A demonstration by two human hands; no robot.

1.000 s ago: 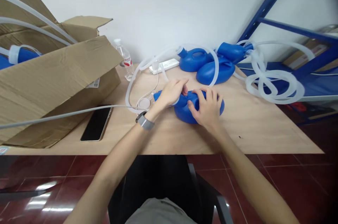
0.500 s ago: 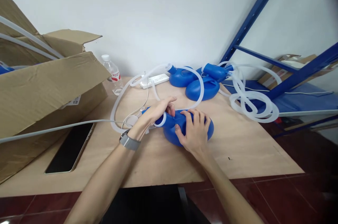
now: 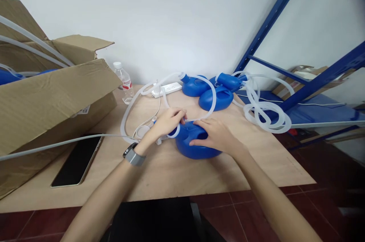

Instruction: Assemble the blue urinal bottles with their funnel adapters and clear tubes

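A blue plastic urinal bottle lies on its side on the wooden table in front of me, its white-rimmed neck pointing left. My left hand, with a watch on the wrist, reaches over the neck; its fingers are curled against the neck's far side, and their tips are partly hidden. From the right, my right hand grips the bottle around its handle, thumb on the near side and fingers on the far side. A loop of clear tube lies behind and left of my hands, near a small blue end piece.
More blue urinal bottles and coiled tubing lie at the back right. An open cardboard box stands left, a tablet beside it. A water bottle and power strip are near the wall. A blue rack stands right.
My right hand has shifted right and turned, its fingers now straighter along the handle. My left hand has moved slightly at the neck. The whole view has shifted a little.
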